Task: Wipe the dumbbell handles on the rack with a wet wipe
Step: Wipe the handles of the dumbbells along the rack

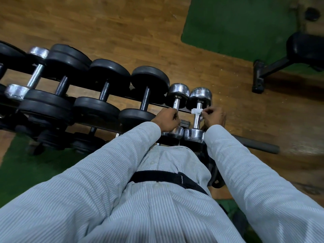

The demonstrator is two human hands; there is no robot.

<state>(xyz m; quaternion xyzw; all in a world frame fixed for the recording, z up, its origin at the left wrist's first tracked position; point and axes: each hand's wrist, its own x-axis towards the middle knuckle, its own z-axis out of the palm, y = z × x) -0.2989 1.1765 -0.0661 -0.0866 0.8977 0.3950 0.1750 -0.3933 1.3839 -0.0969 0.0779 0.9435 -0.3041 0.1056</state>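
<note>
The right hand [213,116] pinched a small folded wet wipe [196,111] between fingertips, closed on it and pressing it around the upper part of the handle [198,114] of the chrome dumbbell [197,113] at the right end of the rack [157,104]. That dumbbell lay across the rack's 2 rails, its long axis running from the near rail to the far one, 1 chrome head toward the person and the other pointing away toward the wooden floor [122,23]. The left hand [167,119] was curled shut around the handle of the neighbouring chrome dumbbell [177,104], just to the left, probably to steady it or brace the body while leaning over. The wipe sat near the far head, so the stroke likely had most of the bar toward the near head left to cover. Further left along the rack, the black-plated dumbbells [108,81] lay parallel to these 2, handles bare.
</note>
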